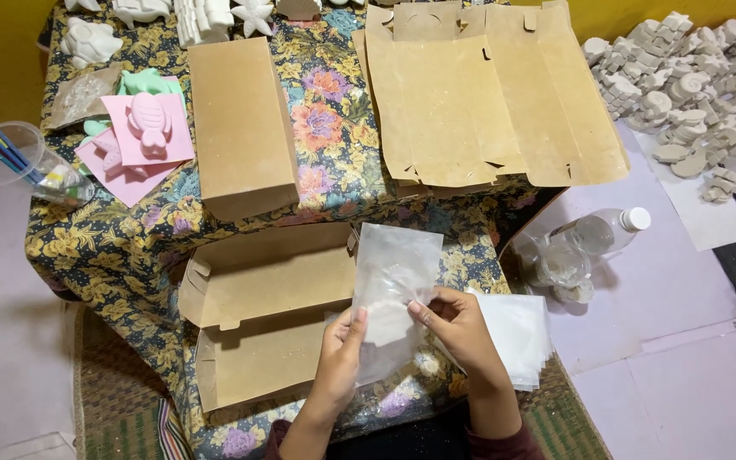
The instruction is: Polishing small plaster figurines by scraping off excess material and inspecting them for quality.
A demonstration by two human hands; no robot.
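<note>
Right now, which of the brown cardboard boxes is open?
The open box nearest the hands, lid flap raised, inside empty. The closed box stands behind it; the flat sheets are unfolded.

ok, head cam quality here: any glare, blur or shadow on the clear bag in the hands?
Head view: light soft and even, shadows faint. The clear bag shows mild sheen, no blown-out glare. Left hand and right hand look sharp. The plaster shapes at the far right corner look slightly softer; a little wide-angle stretch shows at the edges.
</note>
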